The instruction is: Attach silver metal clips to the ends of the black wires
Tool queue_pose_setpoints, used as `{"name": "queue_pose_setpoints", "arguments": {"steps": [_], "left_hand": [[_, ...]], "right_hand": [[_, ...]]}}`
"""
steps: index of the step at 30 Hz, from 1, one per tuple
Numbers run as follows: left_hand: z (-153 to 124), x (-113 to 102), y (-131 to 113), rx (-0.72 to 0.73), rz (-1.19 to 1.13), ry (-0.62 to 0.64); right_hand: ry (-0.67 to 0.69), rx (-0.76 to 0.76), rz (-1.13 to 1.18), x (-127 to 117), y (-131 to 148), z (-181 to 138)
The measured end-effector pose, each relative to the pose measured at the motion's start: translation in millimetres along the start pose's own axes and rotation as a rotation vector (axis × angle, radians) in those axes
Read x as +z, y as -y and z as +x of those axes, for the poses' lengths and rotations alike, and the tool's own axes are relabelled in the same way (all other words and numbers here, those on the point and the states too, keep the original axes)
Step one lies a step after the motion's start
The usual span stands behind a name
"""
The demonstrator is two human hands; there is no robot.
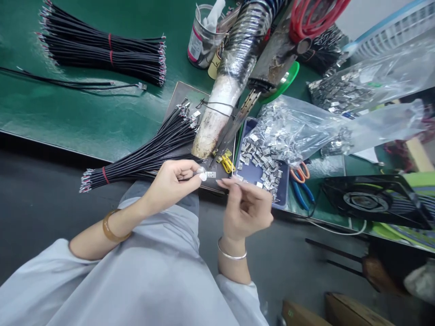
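My left hand has white covers on its thumb and fingertip, which pinch a small metal USB plug. Beside it, my right hand is closed in a pinch, its fingertips near the plug but apart from it. What lies between those fingertips is too small to make out; a thin bright line runs up from them. Just beyond the hands lies a yellow clip-like tool. A bundle of black cables tied with a red band lies to the left, and a blue tray of loose USB plugs stands to the right.
A foil-wrapped duct and a soldering iron reach down over the work spot. Another cable bundle lies on the green table. Plastic bags of plugs, blue-handled pliers and a black fan are at right.
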State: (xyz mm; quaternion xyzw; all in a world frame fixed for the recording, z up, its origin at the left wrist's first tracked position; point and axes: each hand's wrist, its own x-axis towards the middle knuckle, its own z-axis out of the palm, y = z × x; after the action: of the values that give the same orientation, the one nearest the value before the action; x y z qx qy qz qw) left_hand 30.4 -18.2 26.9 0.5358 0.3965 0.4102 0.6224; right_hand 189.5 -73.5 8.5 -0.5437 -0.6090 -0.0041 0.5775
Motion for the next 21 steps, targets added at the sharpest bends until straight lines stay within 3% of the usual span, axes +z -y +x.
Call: {"name": "queue_pose_setpoints", "arguments": {"steps": [4, 10, 21], "left_hand": [[2.8, 2.9, -2.1, 0.008, 0.009, -0.047], [6.5, 8.0, -3.8, 0.000, 0.030, -0.155], [5.9, 6.1, -12.6, -0.023, 0.020, -0.164]], "right_hand": [[0.175, -0.042, -0.058, 6.2, -0.1, -1.2], [0.154, -0.205, -0.154, 11.7, 1.9, 8.5], [0.177, -0.172, -0.129, 10.1, 9.9, 15.5]]}}
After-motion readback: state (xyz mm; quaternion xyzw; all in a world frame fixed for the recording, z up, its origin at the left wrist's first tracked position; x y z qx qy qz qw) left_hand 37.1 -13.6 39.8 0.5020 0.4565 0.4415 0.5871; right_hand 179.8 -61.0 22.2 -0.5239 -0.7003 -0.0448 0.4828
